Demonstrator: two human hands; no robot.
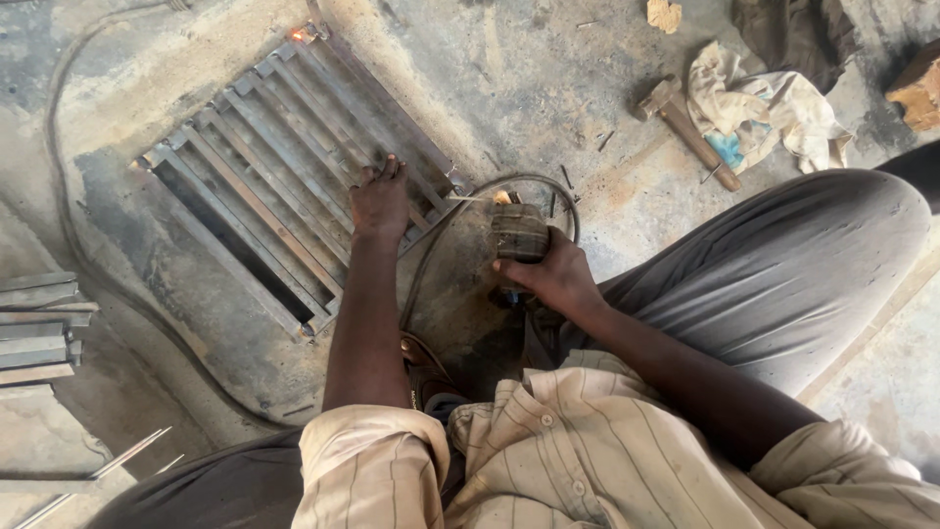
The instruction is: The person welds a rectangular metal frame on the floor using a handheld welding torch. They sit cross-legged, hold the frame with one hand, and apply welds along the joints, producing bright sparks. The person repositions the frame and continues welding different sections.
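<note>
left hand (380, 201) reaches straight out from a rolled striped sleeve, arm nearly vertical in the head view, palm down and fingers together, pressing flat on the near edge of a metal grate (284, 167). the grate lies flat on the concrete floor (548, 88), angled across the view, made of thin grey steel bars set parallel inside a rectangular frame, surfaces dull with rusty streaks and small glowing spots at two corners. right hand (553, 279) has the wrist bent and the fingers clamped around an electrode holder (519, 235), a chunky dark worn grip, held just right of the grate's near corner. a thin welding rod (472, 199) sticks out of the holder toward the left, its tip just beside the grate edge near the left hand's fingers; cannot tell if it touches. a black cable (534, 181) loops from the holder over the floor. further right a hammer (685, 127) with a wooden handle lies on the floor, touching a crumpled pale cloth (774, 108). flat steel strips (39, 323) are stacked at the left edge. grey trousers cover the raised right knee (783, 264). floor is rough, dusty, scorched dark in patches.
</note>
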